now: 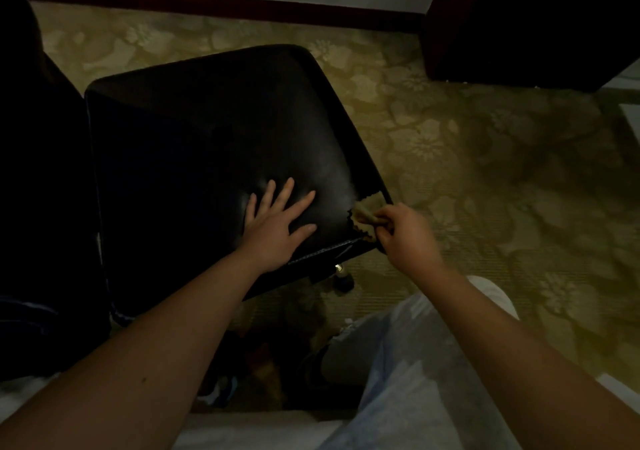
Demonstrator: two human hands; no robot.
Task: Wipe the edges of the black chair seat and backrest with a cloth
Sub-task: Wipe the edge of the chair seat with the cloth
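Observation:
The black chair seat [207,130] fills the middle of the view, its padded top facing me. The dark backrest [41,179] rises along the left edge. My left hand [277,217] lies flat on the seat near its front edge, fingers spread. My right hand [403,234] pinches a small olive cloth [367,212] with a zigzag edge. The cloth rests on the seat's near right corner.
Patterned olive carpet [485,172] surrounds the chair. A dark wooden cabinet [526,23] stands at the back right, and a dark skirting board [225,2] runs along the far wall. A chair caster [343,276] shows under the seat's front edge. My leg in light trousers [408,363] is below.

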